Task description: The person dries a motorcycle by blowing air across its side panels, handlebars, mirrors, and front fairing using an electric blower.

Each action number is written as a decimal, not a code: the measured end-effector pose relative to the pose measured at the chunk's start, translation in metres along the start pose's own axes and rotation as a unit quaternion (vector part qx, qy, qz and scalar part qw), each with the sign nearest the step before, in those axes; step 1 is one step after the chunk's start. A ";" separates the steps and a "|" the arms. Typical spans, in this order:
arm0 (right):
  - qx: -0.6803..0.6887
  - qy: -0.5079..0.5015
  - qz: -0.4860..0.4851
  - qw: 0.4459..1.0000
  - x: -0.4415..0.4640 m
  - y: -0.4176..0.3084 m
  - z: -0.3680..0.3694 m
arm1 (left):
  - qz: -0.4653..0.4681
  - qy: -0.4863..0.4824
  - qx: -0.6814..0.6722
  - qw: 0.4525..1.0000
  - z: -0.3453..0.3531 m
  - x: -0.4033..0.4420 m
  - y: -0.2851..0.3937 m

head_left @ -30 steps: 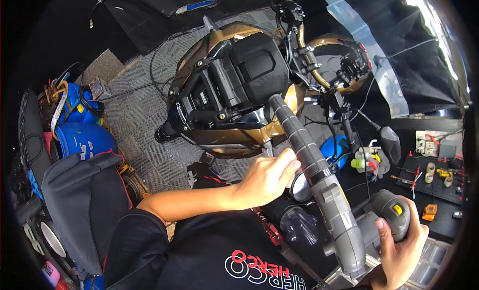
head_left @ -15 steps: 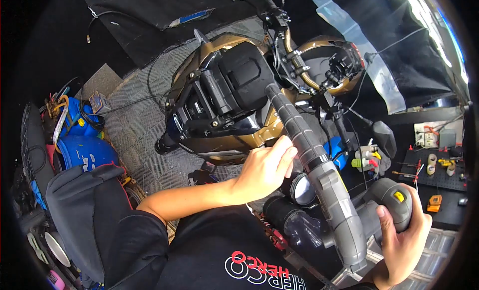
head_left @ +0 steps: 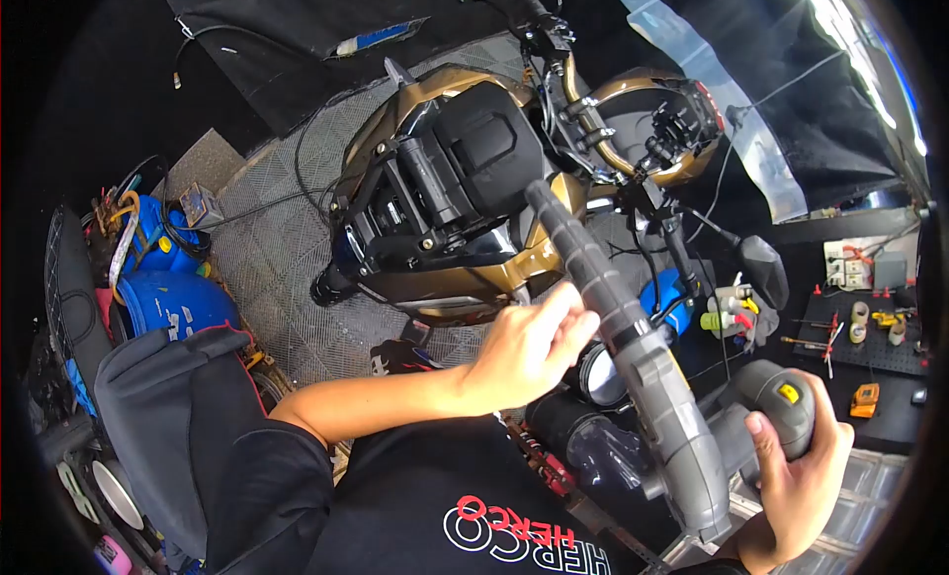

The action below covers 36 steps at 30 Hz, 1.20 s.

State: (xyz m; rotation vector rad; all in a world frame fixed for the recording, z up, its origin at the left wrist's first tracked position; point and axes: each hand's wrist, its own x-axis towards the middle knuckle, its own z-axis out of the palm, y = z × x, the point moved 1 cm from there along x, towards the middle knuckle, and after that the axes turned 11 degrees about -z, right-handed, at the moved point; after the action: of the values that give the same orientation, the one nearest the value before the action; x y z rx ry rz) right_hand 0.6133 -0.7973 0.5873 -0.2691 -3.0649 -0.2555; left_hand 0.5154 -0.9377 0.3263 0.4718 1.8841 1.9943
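My right hand [head_left: 806, 476] is wrapped round the rear handle of a grey handheld blower [head_left: 682, 417], its thumb below a yellow button. The blower's long ribbed tube slants up and left, its tip near the black panel [head_left: 484, 145] of a gold and black motorcycle [head_left: 539, 259]. Beside the tube, my left hand [head_left: 529, 348] is curled into a loose fist, with its fingertips close to the tube. I see nothing in that fist, though its palm is hidden. The motorcycle has its seat area uncovered, with handlebars [head_left: 613, 160] on the right.
Blue containers [head_left: 178, 303] and a dark seat [head_left: 163, 417] lie at the left. Under the blower stands a dark cylinder [head_left: 593, 451]. A mirror [head_left: 761, 273] juts out at the right, near a pegboard [head_left: 860, 328] with tools. Cables cross the patterned floor [head_left: 277, 278].
The tube's tip has shifted slightly down, away from the black panel. My left hand has moved a little, its fingers curled more. My right hand keeps its grip, almost unmoved.
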 end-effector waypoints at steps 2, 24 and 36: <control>-0.001 -0.044 -0.026 0.999 0.011 0.000 0.007 | -0.030 -0.016 -0.008 0.999 0.008 -0.008 -0.009; 0.430 -0.045 0.015 0.902 0.008 0.022 0.060 | -0.411 -0.051 -0.598 0.687 0.051 0.023 0.012; 0.448 0.155 -0.051 0.879 -0.062 0.083 0.114 | -0.526 -0.065 -0.556 0.640 0.072 -0.008 0.018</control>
State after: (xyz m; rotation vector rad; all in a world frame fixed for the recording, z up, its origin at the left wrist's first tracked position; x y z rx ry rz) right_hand 0.6848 -0.7085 0.4844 -0.0018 -2.5252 0.9909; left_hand 0.5558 -0.8788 0.3489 -0.6822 0.2540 1.6491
